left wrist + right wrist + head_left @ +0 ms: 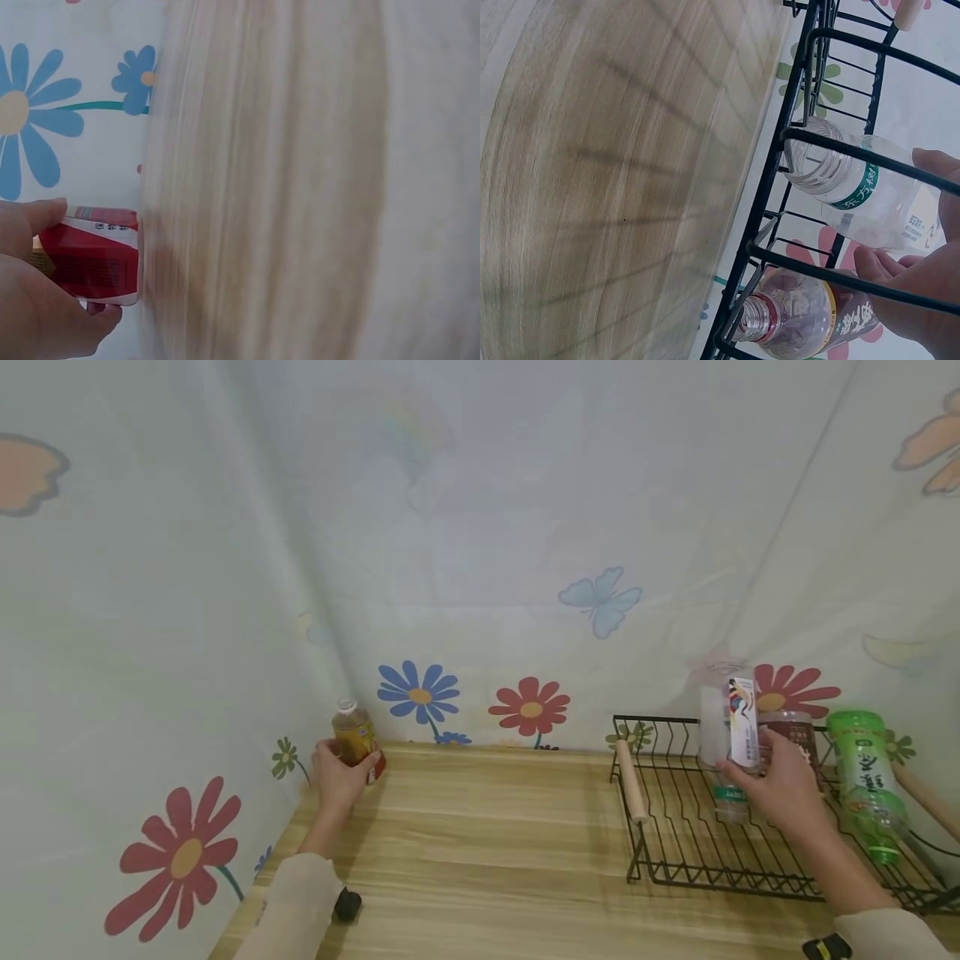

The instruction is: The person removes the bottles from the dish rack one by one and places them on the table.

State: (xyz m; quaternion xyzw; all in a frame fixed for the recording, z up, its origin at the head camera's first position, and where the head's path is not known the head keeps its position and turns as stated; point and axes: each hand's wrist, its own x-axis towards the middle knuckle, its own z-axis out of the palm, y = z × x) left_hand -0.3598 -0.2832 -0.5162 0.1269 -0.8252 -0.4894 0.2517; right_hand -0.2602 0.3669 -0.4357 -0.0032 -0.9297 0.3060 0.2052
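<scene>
Curling our left grip [337, 779] round an upright red-labelled bottle [357, 737], we have it at the surface's [495, 827] back left corner; its contents we cannot tell. Our right grip [787, 785] grasps a see-through bottle [722, 731], neck down in the rack [632, 783], which also holds a brown bottle [802, 739] and a green bottle [862, 768].

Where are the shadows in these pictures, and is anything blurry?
Right wrist view: soft shadow stripes, apparently from the rack, cross the table; left wrist view: the table looks smeared, the red-labelled bottle crisper; head view: light is soft and even, shadows faint.
</scene>
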